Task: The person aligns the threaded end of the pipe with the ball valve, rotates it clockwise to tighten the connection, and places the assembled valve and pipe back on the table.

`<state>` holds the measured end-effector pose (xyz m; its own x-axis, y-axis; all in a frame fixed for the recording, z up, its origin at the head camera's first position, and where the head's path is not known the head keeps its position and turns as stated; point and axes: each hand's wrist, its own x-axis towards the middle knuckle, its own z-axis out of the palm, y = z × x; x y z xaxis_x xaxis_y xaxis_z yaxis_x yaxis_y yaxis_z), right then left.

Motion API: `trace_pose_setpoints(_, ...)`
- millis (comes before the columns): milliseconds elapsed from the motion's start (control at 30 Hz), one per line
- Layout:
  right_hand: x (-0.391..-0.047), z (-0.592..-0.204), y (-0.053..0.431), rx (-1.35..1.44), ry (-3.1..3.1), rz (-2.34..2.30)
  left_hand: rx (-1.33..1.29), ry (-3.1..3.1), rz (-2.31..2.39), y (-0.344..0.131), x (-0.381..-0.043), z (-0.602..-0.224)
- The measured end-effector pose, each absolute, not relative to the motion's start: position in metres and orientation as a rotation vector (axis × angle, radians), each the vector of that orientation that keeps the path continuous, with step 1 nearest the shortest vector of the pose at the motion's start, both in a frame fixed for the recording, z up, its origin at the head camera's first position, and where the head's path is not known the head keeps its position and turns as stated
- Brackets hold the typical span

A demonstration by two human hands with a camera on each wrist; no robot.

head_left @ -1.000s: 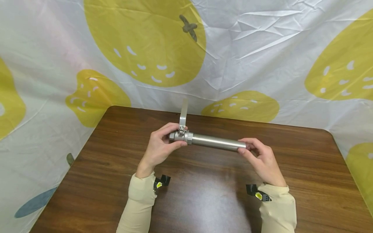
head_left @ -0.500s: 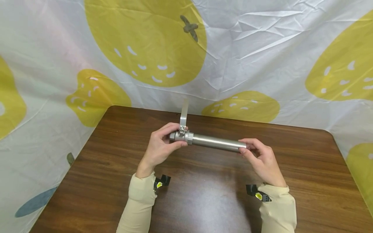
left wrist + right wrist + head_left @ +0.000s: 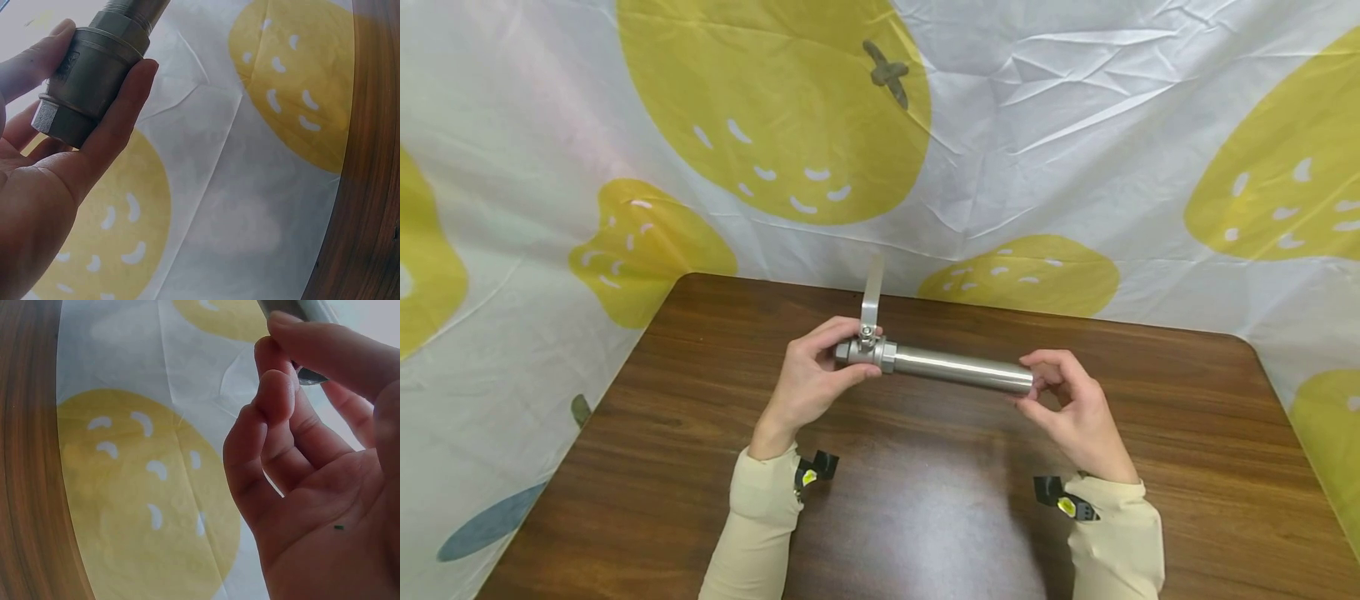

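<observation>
My left hand [image 3: 805, 379] grips a steel ball valve [image 3: 865, 352], thumb on the near side and fingers behind. Its flat lever handle [image 3: 872, 300] points away toward the back of the table. A smooth metal pipe [image 3: 958, 367] extends rightward from the valve's hex end, tilting slightly down to the right. At the pipe's far end, thumb and fingertips of my right hand [image 3: 1078, 412] pinch around the rim. The left wrist view shows the valve body [image 3: 97, 75] between thumb and fingers. In the right wrist view, curled fingers partly hide the pipe end [image 3: 312, 376].
Beneath the hands lies a brown wooden table [image 3: 925, 500] with rounded back corners. A white cloth [image 3: 1075, 167] with large yellow fruit prints hangs behind and beside it. Each wrist carries a small black camera mount [image 3: 817, 468].
My right fingers have loosened and shifted slightly at the pipe's end, so more of its rim shows. The left hand, valve and pipe stay nearly where they were.
</observation>
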<state>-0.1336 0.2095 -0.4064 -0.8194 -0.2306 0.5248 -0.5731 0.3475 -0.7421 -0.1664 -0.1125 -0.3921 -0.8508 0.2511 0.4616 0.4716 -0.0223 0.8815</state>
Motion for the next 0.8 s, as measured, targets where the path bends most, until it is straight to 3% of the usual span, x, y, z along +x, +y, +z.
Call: trace_pose_setpoints(800,-0.1326,-0.4055,0.2074,0.665,-2.305,1.446,-0.77,-2.077,-2.012,-0.1142,-0.1671,-0.3934)
